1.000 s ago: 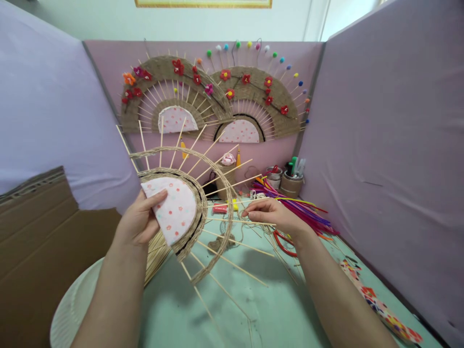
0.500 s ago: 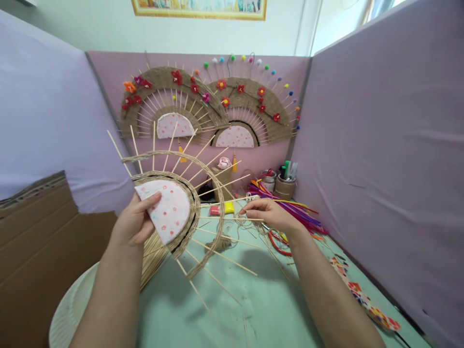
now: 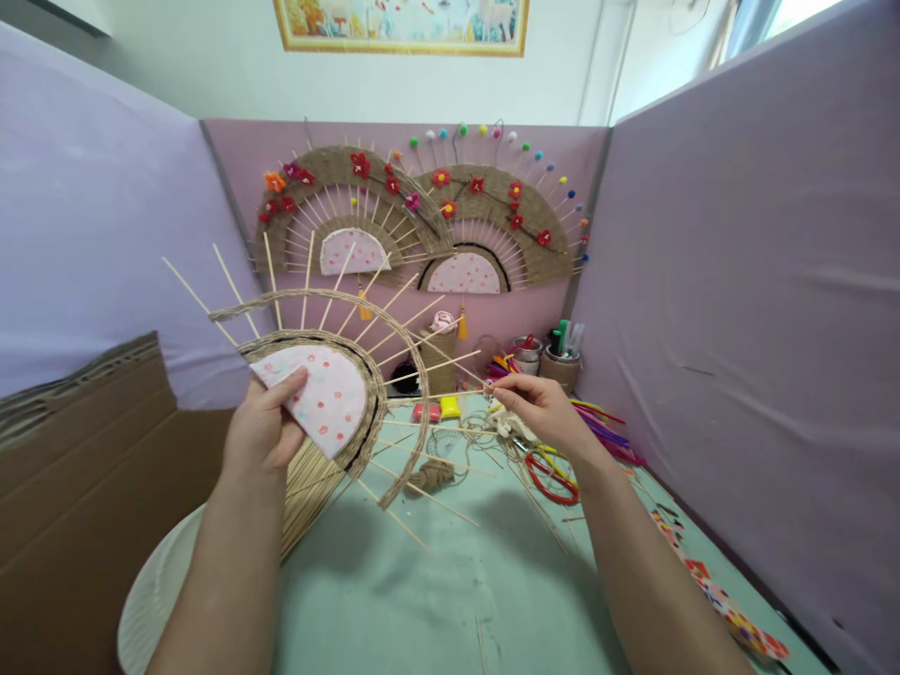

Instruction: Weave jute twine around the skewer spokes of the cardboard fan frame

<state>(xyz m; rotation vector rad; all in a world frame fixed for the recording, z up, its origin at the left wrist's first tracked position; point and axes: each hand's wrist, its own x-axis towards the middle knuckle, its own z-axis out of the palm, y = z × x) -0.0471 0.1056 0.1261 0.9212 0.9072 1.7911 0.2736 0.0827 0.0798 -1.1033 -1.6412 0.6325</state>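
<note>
My left hand (image 3: 265, 424) grips the half-round woven fan (image 3: 376, 394) at its straight edge, thumb on the pink-dotted white fabric centre (image 3: 327, 398). Thin sticks radiate from the fan, with an inner twine band, a black line and a narrower outer twine arc (image 3: 424, 375) woven across them. To the right, my right hand (image 3: 540, 410) is pinched on a thin strand of twine (image 3: 468, 373) beside the stick ends. Its fingertips partly hide the strand. Below the fan lies a bundle of twine (image 3: 430, 476) with loose loops running toward the right.
Red-handled scissors (image 3: 552, 480) and colourful pipe cleaners (image 3: 608, 436) lie at right. A bundle of sticks (image 3: 306, 497) and a white plate (image 3: 151, 586) sit at left, near a cardboard box (image 3: 84, 487). Two finished fans (image 3: 541, 253) hang on the back panel.
My right hand has moved slightly right and up, drawing the strand out. The fan has shifted a little left and turned slightly, still in my left hand. The view has tilted up a little.
</note>
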